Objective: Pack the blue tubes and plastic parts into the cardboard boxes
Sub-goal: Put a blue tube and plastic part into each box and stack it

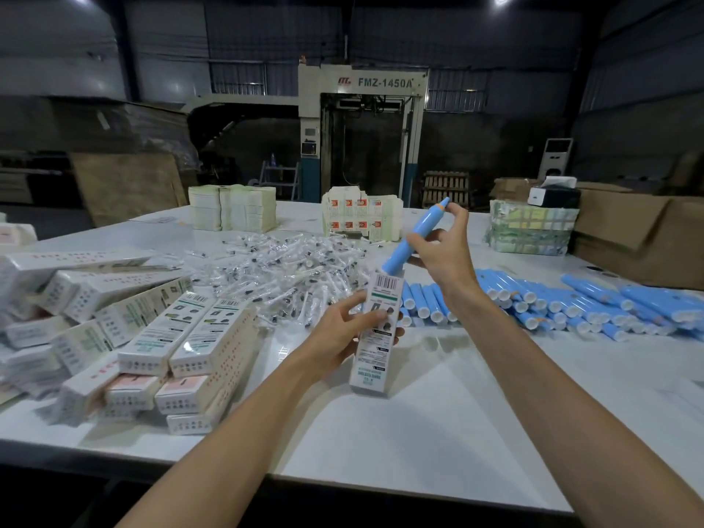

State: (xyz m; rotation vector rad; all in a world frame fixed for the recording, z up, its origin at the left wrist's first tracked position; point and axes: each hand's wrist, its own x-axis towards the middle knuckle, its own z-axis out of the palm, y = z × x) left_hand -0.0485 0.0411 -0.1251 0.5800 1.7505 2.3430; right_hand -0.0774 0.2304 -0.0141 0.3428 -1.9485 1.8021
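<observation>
Far left on bench [419, 432]: heap of closed boxes [152, 329], lying at mixed angles, several stacked. Behind heap, toward far edge: two stacks of flat blanks [232, 207]. Centre of bench: loose pile of bagged plastic parts [289, 272], just beside box heap. In front of pile, raised off bench: left hand [343, 333], fingers curled round open box [377, 337], thumb across printed face; box near upright, mouth uppermost. At mouth: lower end of blue tube [415, 236], tilted up to right, orange tip uppermost; depth of entry not discernible. On tube: right hand [442, 245], pinching barrel between thumb and fingers, forefinger extended to tip. Right of hands, flat on bench: rows of tubes [571, 302], packed side by side, white ends toward near edge. Behind rows: wrapped bundle [529, 230] of printed sheets. Far right: brown cartons [640, 238].
</observation>
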